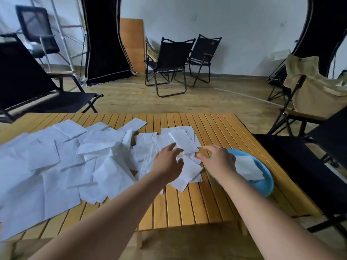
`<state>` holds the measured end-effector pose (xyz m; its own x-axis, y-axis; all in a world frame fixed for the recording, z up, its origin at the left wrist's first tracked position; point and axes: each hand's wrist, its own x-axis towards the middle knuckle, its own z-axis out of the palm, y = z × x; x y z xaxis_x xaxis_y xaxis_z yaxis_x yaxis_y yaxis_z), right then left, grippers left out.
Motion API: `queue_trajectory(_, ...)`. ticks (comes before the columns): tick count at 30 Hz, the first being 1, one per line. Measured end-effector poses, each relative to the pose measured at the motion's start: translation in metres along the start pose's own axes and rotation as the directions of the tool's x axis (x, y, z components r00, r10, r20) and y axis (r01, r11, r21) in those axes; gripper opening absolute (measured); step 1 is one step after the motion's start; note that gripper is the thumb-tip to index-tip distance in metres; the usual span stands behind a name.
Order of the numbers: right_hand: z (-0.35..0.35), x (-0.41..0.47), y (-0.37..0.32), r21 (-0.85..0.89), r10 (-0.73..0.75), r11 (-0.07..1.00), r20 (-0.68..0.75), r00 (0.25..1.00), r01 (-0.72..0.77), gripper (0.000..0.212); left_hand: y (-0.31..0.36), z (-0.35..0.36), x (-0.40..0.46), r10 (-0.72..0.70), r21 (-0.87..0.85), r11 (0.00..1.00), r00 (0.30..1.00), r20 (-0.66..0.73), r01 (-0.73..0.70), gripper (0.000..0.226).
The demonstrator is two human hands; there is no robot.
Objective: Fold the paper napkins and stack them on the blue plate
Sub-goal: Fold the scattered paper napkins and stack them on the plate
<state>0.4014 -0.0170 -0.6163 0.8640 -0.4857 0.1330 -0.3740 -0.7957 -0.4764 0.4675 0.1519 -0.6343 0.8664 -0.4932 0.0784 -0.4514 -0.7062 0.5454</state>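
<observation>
Several white paper napkins (56, 162) lie spread and overlapping across the left and middle of the wooden slatted table (187, 209). A blue plate (266, 184) sits at the table's right edge with a folded white napkin (247, 167) on it. My left hand (169, 160) reaches over the napkins at the pile's right end, fingers spread and relaxed, touching or just above a napkin (185, 141). My right hand (217, 160) hovers beside it, just left of the plate, fingers loosely bent toward the same napkin. Neither hand plainly holds anything.
A black folding chair (309, 166) stands right of the table, close to the plate. Another black chair (37, 91) stands at the far left. Two more chairs (172, 61) are by the back wall, a beige one (315, 91) at the right. Bare slats lie near the table's front edge.
</observation>
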Motion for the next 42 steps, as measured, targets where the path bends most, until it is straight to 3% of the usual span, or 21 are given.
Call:
queue_trajectory(9, 0.06, -0.052, -0.104, 0.144, -0.08, 0.988, 0.179, 0.981, 0.055, 0.046, -0.084, -0.075, -0.074, -0.263, -0.173, 0.955, 0.957, -0.127, 0.24, 0.035)
queue_trajectory(14, 0.092, -0.075, -0.126, 0.193, -0.079, 0.981, 0.262, 0.962, 0.028, 0.046, -0.123, -0.08, -0.095, -0.508, -0.449, 0.785, 0.858, -0.074, 0.426, 0.039)
queue_trajectory(19, 0.111, -0.083, -0.125, 0.262, -0.023, 0.964, 0.275, 0.961, -0.052, 0.045, -0.137, -0.081, -0.1, -0.627, -0.653, 0.612, 0.776, -0.059, 0.445, 0.038)
queue_trajectory(25, 0.129, -0.082, -0.119, 0.359, -0.015, 0.929, 0.283, 0.959, -0.092, 0.045, -0.157, -0.074, -0.098, -0.687, -0.769, 0.497, 0.724, -0.066, 0.401, 0.039)
queue_trajectory(38, 0.148, -0.079, -0.12, 0.261, -0.143, 0.962, 0.221, 0.965, 0.083, 0.037, -0.18, -0.078, -0.075, -0.583, -0.516, 0.717, 0.809, -0.073, 0.469, 0.042)
queue_trajectory(42, 0.148, -0.078, -0.118, 0.264, -0.17, 0.958, 0.211, 0.963, 0.111, 0.032, -0.182, -0.081, -0.07, -0.569, -0.519, 0.728, 0.817, -0.093, 0.447, 0.042)
